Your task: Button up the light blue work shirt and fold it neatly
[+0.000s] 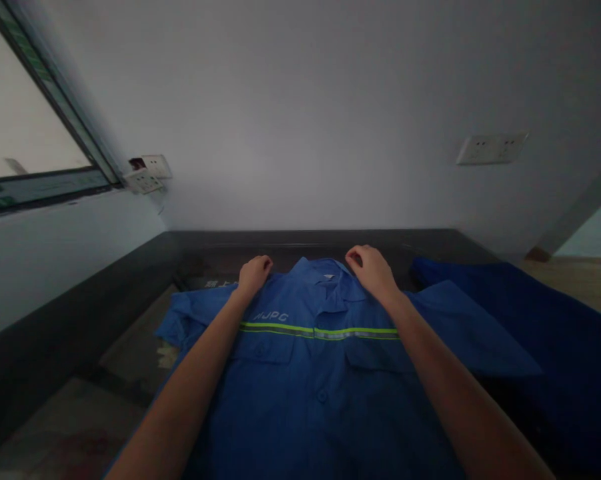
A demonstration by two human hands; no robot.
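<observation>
A blue short-sleeved work shirt [310, 373] lies spread out, front side up, its collar toward the wall. Across its chest runs a yellow-green and grey reflective band, with pale letters above a flap pocket. At the shoulder on the left side of the collar, my left hand [254, 275] is closed on the cloth, fingertips partly hidden. My right hand [373, 269] is pinched at the other shoulder, close beside the collar, thumb and forefinger meeting. Both forearms reach over the shirt's sides and cover parts of it.
Darker blue cloth [525, 320] lies to the right, partly under the sleeve. A dark raised rim [310, 237] runs along the white wall at the back. Wall sockets [493, 148] are at the right; another socket with a plugged-in adapter [143, 180] sits by the window frame [55, 183].
</observation>
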